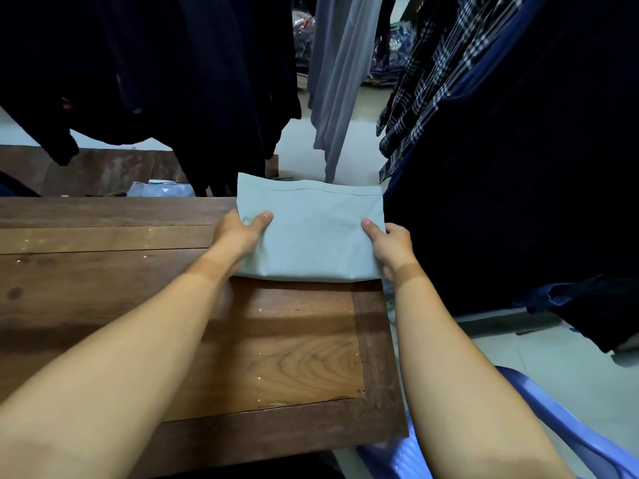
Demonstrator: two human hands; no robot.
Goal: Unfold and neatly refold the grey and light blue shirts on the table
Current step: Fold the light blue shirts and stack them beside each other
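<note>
Only the head view to go on here. Left hand (242,233) is gripping the left edge of the folded shirt (311,236). The thumb is laid flat on top of the cloth and the other fingers are tucked underneath, so I can't really see them. Right hand (389,247) does the same on the right edge, with the thumb on top pointing inward and the fingers curled under the fabric. So both hands are clamped on the shirt, one per side.

The shirt sits right between the two hands as a tidy rectangle in a pale grey-blue, and honestly I can't say which of the two shirts it is. A stitched hem runs along the edge farthest from the hands. The near folded edge is just past the wrists and throws a shadow on the wood. I can't tell if it's resting on the tabletop (138,288) or held a touch above it.

The shirt is over the tabletop's far right corner. Beyond the hands hang dark clothes (173,81) and a grey garment (335,81), with a plaid shirt (425,81) beyond the right hand. A blue plastic chair (553,426) is under the right forearm.
</note>
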